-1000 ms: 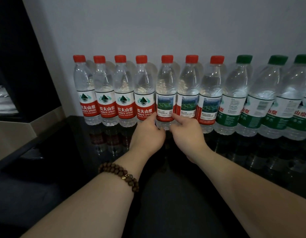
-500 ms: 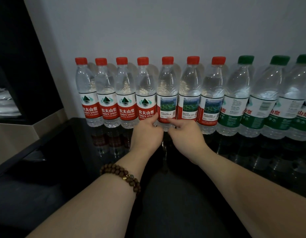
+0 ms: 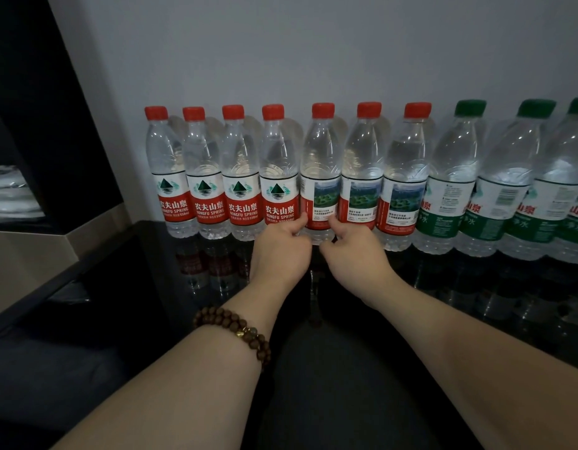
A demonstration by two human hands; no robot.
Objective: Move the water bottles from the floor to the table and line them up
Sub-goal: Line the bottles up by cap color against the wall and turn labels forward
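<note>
Still gripping the fifth red-capped bottle (image 3: 320,164) low on its label, fingers (image 3: 300,222) of left hand (image 3: 281,253) and right hand (image 3: 357,256) curled either side; barely shifted on the worktop (image 3: 459,297).

**Ten bottles in one row on the black desk**

The desk (image 3: 144,287) is black and glossy, and it mirrors the bottles. All of them stand upright at its far side, touching one another, close to the wall (image 3: 313,60). Between the left grip (image 3: 281,251) and the right grip (image 3: 355,251) stands a red-capped bottle (image 3: 320,177) with a picture label. Left of the left grip are four red-label bottles (image 3: 201,190). Right of the right grip are two more picture-label bottles (image 3: 360,177), then three green-capped bottles (image 3: 508,190).
</note>
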